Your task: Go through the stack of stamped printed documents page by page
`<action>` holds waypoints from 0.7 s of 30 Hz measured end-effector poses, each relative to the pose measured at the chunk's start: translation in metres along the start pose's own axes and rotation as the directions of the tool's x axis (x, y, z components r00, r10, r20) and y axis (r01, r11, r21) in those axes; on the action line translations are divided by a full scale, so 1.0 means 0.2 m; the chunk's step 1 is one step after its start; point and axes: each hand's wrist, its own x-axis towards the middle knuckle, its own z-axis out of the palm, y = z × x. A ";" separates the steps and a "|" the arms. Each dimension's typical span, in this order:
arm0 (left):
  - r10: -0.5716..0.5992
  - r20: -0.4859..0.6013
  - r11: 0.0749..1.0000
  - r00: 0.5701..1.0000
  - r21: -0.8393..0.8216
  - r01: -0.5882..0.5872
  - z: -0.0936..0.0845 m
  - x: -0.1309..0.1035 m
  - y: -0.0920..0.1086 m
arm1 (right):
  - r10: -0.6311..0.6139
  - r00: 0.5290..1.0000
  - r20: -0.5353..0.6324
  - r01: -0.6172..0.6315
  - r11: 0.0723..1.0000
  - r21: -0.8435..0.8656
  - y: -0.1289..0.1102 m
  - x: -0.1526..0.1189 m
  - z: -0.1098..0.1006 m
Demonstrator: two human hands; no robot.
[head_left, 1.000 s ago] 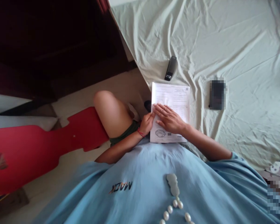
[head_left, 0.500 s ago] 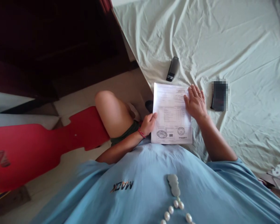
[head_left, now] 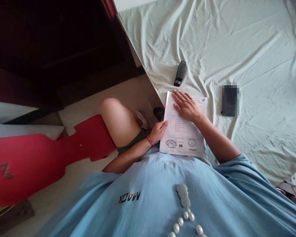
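Head view, looking down: the right hand [head_left: 186, 106] lies flat, fingers stretched and slightly spread, palm down on the upper part of a printed sheet of paper [head_left: 181, 133] just right of the frame's centre. It presses on the sheet and grips nothing. The left hand [head_left: 158, 130] sits at the sheet's left edge, fingers curled, thumb lying over the margin so that the edge is pinched lightly; a red thread [head_left: 150, 141] circles its wrist.

The paper rests on the near corner of a bed, on a wrinkled pale green bedsheet [head_left: 249, 49], tilted a little clockwise, its lower edge with two round stamps touching the person's light blue shirt [head_left: 150, 197]. Just above the sheet's top edge, near the right hand's fingertips but apart from them, lies a small black stapler [head_left: 180, 73]. To the right of the paper, well clear of it, is a dark blurred rectangle [head_left: 230, 99] on the bedsheet.

Left of the left hand a bare knee [head_left: 113, 113] rises, and beyond it a red board [head_left: 44, 158] stretches to the frame's left edge. A string of white beads [head_left: 185, 219] hangs on the shirt at the bottom centre.
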 end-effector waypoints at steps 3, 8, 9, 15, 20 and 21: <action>0.001 -0.011 1.000 1.000 0.012 -0.001 0.00 -0.01 0.00 | 0.046 0.999 -0.011 -0.047 0.998 -0.029 0.05 -0.01 -0.03; -0.006 -0.024 1.000 1.000 -0.021 0.005 0.01 -0.01 -0.02 | 0.167 0.986 -0.018 -0.168 0.981 -0.097 0.14 -0.12 -0.04; -0.015 -0.024 0.999 1.000 -0.048 0.014 0.02 -0.01 -0.02 | 0.198 0.980 -0.023 -0.199 0.974 -0.110 0.16 -0.15 -0.04; -0.094 0.039 0.966 0.995 -0.240 0.101 0.03 0.00 -0.05 | 0.319 0.935 -0.156 -0.340 0.931 -0.133 0.25 -0.27 -0.12; -0.004 -0.004 0.992 1.000 -0.128 0.003 0.02 -0.02 0.00 | 0.209 0.939 -0.272 -0.227 0.973 -0.036 0.16 -0.14 -0.20; 0.018 -0.005 0.994 1.000 -0.106 -0.019 0.01 -0.02 0.02 | 0.181 0.943 -0.280 -0.187 0.982 0.005 0.14 -0.10 -0.22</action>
